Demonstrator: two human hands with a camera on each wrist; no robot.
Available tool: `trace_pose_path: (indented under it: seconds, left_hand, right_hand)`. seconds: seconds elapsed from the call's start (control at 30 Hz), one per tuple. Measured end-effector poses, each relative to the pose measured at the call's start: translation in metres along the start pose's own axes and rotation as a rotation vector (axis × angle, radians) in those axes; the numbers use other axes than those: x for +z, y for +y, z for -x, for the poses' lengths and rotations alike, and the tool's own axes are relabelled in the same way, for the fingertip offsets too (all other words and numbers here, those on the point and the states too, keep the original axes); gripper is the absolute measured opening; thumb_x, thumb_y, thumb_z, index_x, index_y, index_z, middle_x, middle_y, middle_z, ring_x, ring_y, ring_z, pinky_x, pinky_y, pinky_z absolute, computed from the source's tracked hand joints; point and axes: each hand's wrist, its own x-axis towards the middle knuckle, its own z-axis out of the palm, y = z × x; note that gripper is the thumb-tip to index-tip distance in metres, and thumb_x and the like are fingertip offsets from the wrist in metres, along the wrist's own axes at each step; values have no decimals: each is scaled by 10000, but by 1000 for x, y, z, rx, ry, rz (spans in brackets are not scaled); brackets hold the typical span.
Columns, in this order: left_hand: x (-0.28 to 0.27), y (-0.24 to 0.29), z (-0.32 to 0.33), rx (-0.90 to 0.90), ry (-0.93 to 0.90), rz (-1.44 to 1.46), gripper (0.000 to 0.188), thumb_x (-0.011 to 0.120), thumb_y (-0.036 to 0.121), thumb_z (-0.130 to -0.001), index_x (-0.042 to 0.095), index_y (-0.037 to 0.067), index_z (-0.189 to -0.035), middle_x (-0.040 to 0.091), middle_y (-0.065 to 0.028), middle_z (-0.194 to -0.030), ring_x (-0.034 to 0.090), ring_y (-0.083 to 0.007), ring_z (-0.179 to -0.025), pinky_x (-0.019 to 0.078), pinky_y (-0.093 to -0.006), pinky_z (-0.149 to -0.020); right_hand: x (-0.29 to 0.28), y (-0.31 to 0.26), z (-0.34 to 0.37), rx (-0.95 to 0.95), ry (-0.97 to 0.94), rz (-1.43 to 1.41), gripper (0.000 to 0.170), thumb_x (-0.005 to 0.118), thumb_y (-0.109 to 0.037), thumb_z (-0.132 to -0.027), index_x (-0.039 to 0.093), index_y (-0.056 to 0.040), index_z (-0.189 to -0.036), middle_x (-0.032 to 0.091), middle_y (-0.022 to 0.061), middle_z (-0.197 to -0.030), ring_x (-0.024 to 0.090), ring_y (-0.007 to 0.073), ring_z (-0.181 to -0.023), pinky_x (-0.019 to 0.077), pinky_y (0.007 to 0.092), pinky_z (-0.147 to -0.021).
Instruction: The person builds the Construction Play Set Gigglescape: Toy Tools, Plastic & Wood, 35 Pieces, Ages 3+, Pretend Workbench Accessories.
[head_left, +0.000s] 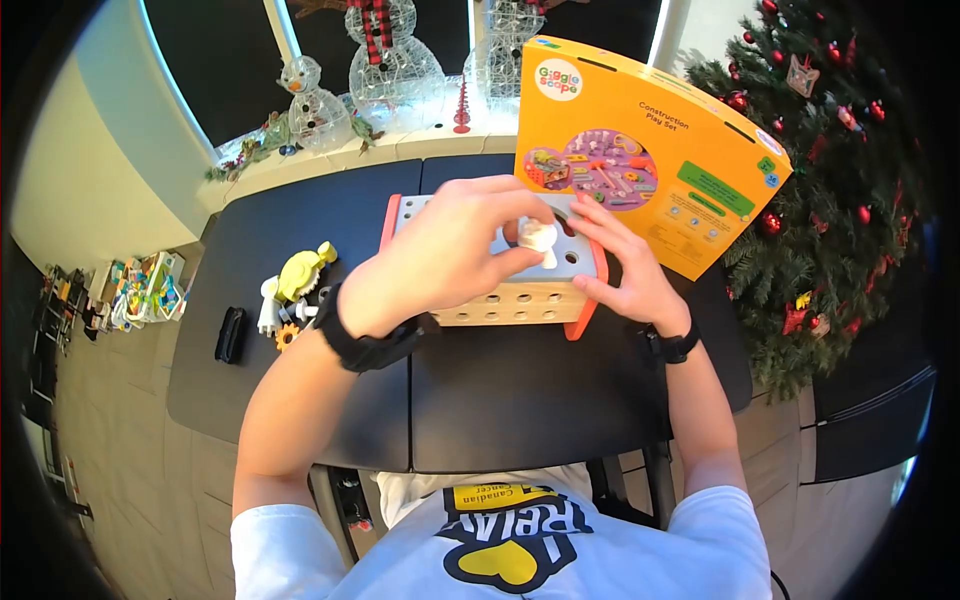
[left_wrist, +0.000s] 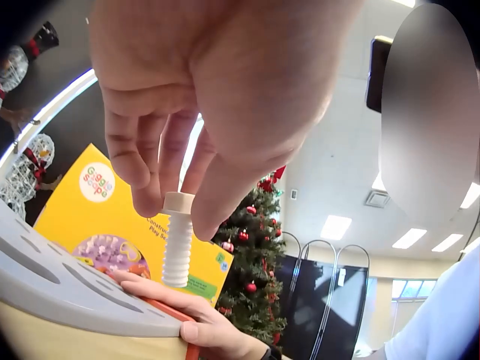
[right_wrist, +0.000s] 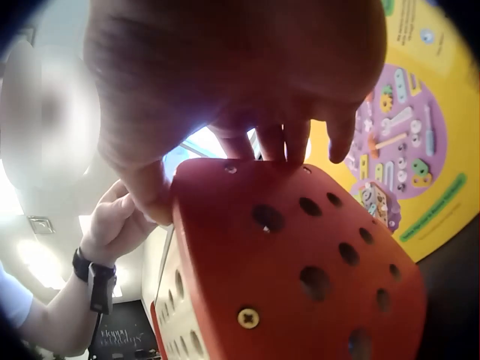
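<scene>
A white threaded bolt [left_wrist: 178, 247] with a pale flat head hangs upright between the thumb and fingertips of my left hand [left_wrist: 225, 97]. In the head view this hand [head_left: 435, 245] is over the grey perforated top of a wooden toy bench [head_left: 530, 302]; the bolt's tip stands clear of the top in the left wrist view. My right hand [head_left: 635, 275] grips the bench's right end, thumb at the front corner and fingers across the top. The right wrist view shows that hand [right_wrist: 240, 82] above the red end panel [right_wrist: 300, 262].
A yellow box [head_left: 640, 150] stands behind the bench. Left of the bench lie a yellow-green toy piece [head_left: 299, 276], an orange gear [head_left: 287, 336] and a black case [head_left: 230, 335] on the dark table [head_left: 540, 400]. A decorated tree [head_left: 820, 200] is at the right.
</scene>
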Motion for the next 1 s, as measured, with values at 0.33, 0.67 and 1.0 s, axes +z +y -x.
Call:
trace_pose_path:
  seconds: [0.33, 0.67, 1.0]
  left_hand:
    - [28, -3, -45, 96, -235, -77, 249, 825, 85, -809, 743, 21, -1035, 705, -157, -962, 694, -336, -870, 558, -407, -739]
    - [18, 18, -67, -7, -425, -150, 198, 786, 50, -833, 773, 22, -1029, 744, -161, -875, 719, -347, -813, 570, -397, -765]
    - [12, 18, -65, 148, -497, -111, 181, 764, 15, -819, 765, -12, -999, 735, -181, -903, 719, -328, -834, 576, -382, -768]
  right_hand:
    - [2, -17, 12, 32, 26, 55, 654, 797, -334, -872, 602, 6, -1395, 524, 223, -1523, 388, 389, -1514, 425, 453, -1169]
    - [8, -25, 22, 96, 55, 90, 676, 798, -360, -868, 592, -26, -1418, 536, 212, -1513, 399, 386, -1506, 476, 457, -1123]
    - [7, -40, 21, 97, 71, 113, 623, 784, -367, -882, 610, -69, -1401, 526, 153, -1534, 401, 374, -1507, 495, 464, -1104]
